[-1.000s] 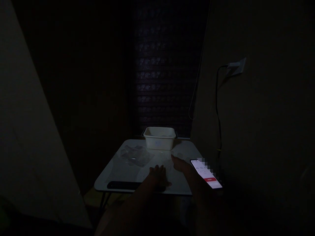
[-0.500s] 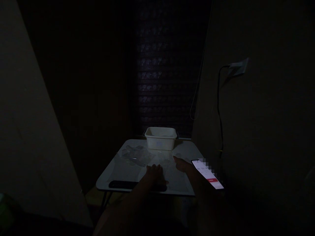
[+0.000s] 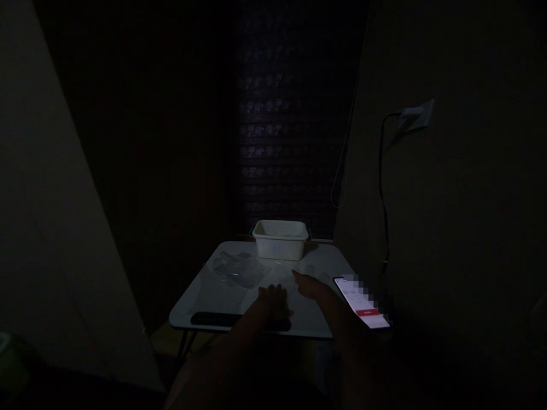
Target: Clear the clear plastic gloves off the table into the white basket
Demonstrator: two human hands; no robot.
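We see a very dim room, the brightest thing being the lit screen of the phone (image 3: 361, 302) — its upper edge hidden by blocky pixels — while a faint sheen catches the blind (image 3: 265, 131) and small glints mark the clear plastic (image 3: 239, 270). Both forearms and the corners sink into near-black, and we find fine detail on the hands too dark and soft to read.
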